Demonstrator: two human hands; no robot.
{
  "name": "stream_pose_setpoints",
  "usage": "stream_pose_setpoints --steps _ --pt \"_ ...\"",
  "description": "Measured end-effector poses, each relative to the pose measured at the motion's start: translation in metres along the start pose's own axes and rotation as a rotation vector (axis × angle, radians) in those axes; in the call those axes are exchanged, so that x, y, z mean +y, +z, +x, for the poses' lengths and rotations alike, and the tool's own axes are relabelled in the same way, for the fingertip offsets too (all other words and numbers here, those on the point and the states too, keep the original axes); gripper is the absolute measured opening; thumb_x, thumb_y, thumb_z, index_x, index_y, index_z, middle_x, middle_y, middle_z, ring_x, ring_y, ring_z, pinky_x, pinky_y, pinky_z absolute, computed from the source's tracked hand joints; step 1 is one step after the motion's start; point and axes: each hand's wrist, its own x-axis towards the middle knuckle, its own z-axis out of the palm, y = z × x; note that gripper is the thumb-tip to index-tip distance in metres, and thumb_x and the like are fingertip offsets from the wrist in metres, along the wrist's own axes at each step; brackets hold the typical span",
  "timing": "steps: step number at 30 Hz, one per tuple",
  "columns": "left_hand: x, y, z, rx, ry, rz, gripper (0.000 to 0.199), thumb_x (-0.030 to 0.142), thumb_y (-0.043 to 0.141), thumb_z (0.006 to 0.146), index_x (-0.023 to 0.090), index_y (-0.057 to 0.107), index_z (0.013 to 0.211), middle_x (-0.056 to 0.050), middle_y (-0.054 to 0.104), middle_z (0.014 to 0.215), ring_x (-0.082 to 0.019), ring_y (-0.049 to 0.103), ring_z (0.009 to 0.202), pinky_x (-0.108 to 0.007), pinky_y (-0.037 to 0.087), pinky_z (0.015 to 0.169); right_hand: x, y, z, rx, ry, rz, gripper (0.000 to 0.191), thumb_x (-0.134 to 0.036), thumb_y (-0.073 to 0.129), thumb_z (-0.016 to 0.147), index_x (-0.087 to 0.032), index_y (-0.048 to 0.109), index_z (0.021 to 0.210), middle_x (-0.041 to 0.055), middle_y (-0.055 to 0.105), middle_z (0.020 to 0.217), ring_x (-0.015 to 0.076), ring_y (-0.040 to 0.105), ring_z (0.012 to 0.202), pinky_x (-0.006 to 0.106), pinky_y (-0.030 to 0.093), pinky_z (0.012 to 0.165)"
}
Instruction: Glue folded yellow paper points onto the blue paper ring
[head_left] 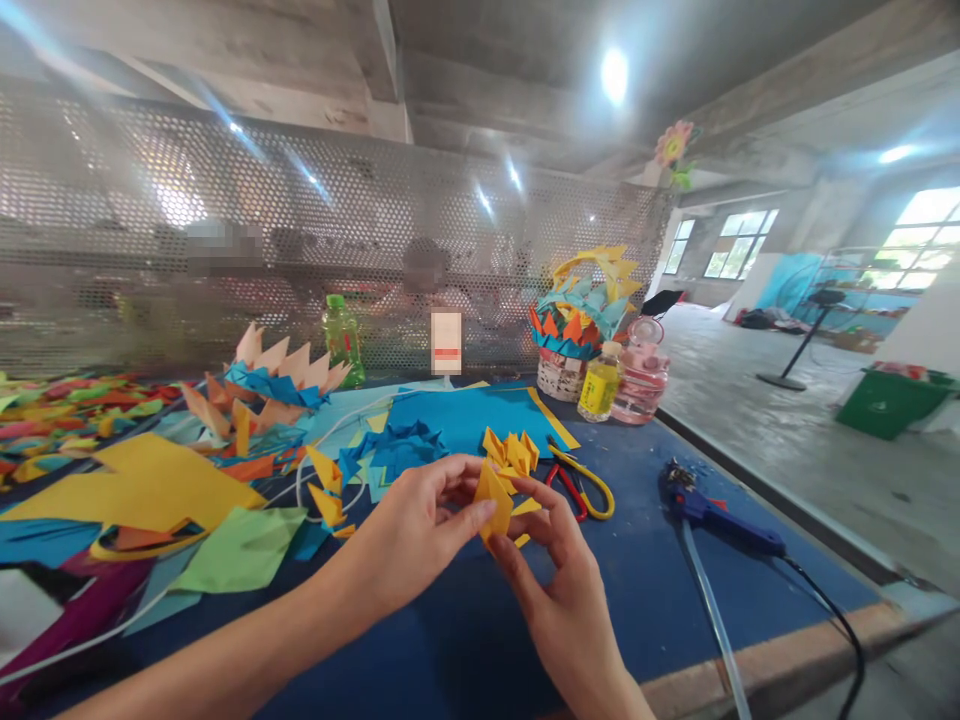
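Note:
Between my two hands is a folded piece of yellow paper, held above the dark blue table top. My left hand pinches it with thumb and fingers on its left side. On the other side, my right hand grips its lower right edge. Just behind the fingers lies a cluster of yellow folded pieces. More yellow folded pieces rest left of my left hand. Red-and-yellow-handled scissors lie beyond my right hand.
A blue glue gun with a glue stick and cord lies at the right. A paper-decorated basket, a yellow-labelled bottle and a pink jug stand at the back. Coloured paper covers the left, before a perforated metal screen.

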Motion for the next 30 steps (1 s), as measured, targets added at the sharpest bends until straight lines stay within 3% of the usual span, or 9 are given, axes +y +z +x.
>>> stream_pose_setpoints --steps 5,9,11,14,17,20,23,30 --pt "0.002 0.006 0.001 -0.064 -0.105 -0.126 0.024 0.041 0.065 0.080 0.017 0.071 0.083 -0.003 0.075 0.081 -0.014 0.063 0.068 -0.022 0.049 0.059 0.006 -0.003 -0.012 -0.012 -0.090 -0.146 0.038 -0.028 0.057 0.095 -0.027 0.046 0.131 0.0000 0.073 0.091 0.0167 0.072 0.088 0.029 0.053 0.082" --pt "0.000 0.006 0.001 -0.064 -0.122 -0.096 0.028 0.045 0.067 0.078 0.018 0.074 0.075 -0.002 0.074 0.075 -0.014 0.060 0.060 -0.023 0.049 0.056 -0.002 -0.028 -0.017 -0.052 -0.192 -0.358 0.036 -0.024 0.054 0.097 -0.029 0.046 0.132 0.0020 0.072 0.105 0.0174 0.069 0.099 0.029 0.052 0.087" --pt "-0.003 0.005 0.002 -0.047 -0.126 -0.070 0.028 0.046 0.067 0.078 0.019 0.075 0.073 -0.002 0.074 0.072 -0.015 0.061 0.059 -0.025 0.050 0.056 -0.005 -0.054 -0.013 -0.007 -0.262 -0.503 0.027 -0.024 0.049 0.099 -0.030 0.052 0.125 0.0028 0.070 0.112 0.0177 0.066 0.105 0.029 0.051 0.089" --pt "-0.008 0.006 0.002 -0.055 -0.141 -0.055 0.027 0.044 0.066 0.076 0.019 0.078 0.077 -0.003 0.075 0.073 -0.017 0.063 0.062 -0.027 0.052 0.060 0.002 -0.111 0.002 0.081 -0.308 -0.793 0.020 -0.025 0.042 0.102 -0.027 0.060 0.111 0.0042 0.070 0.106 0.0205 0.064 0.102 0.033 0.050 0.090" --pt "-0.011 0.013 -0.003 -0.085 -0.190 -0.011 0.027 0.039 0.062 0.075 0.017 0.078 0.080 -0.003 0.074 0.074 -0.018 0.063 0.067 -0.027 0.051 0.065 0.026 -0.171 0.016 0.075 -0.189 -1.332 0.026 -0.024 0.040 0.097 -0.023 0.062 0.112 0.0086 0.069 0.111 0.0262 0.064 0.103 0.040 0.051 0.089" --pt "-0.014 0.025 -0.010 -0.093 -0.202 0.045 0.025 0.032 0.057 0.077 0.017 0.077 0.077 -0.002 0.071 0.076 -0.017 0.062 0.071 -0.025 0.048 0.068 0.054 -0.212 0.022 0.073 -0.085 -1.471 0.031 -0.013 0.042 0.086 -0.013 0.065 0.107 0.0178 0.070 0.101 0.0352 0.066 0.093 0.048 0.053 0.080" --pt "-0.019 0.032 -0.012 -0.114 -0.174 0.043 0.022 0.028 0.056 0.078 0.016 0.074 0.072 -0.003 0.068 0.079 -0.017 0.060 0.073 -0.025 0.047 0.069 0.073 -0.227 0.022 0.042 -0.027 -1.507 0.037 -0.010 0.043 0.080 -0.010 0.065 0.109 0.0186 0.071 0.091 0.0363 0.069 0.084 0.048 0.054 0.074" --pt "-0.034 0.023 0.001 -0.094 -0.238 -0.101 0.027 0.036 0.064 0.073 0.013 0.076 0.082 -0.004 0.072 0.077 -0.018 0.065 0.073 -0.028 0.052 0.074 0.086 -0.231 0.024 0.050 0.009 -1.459 0.042 -0.022 0.045 0.081 -0.009 0.062 0.117 0.0199 0.070 0.099 0.0391 0.069 0.089 0.051 0.053 0.078"
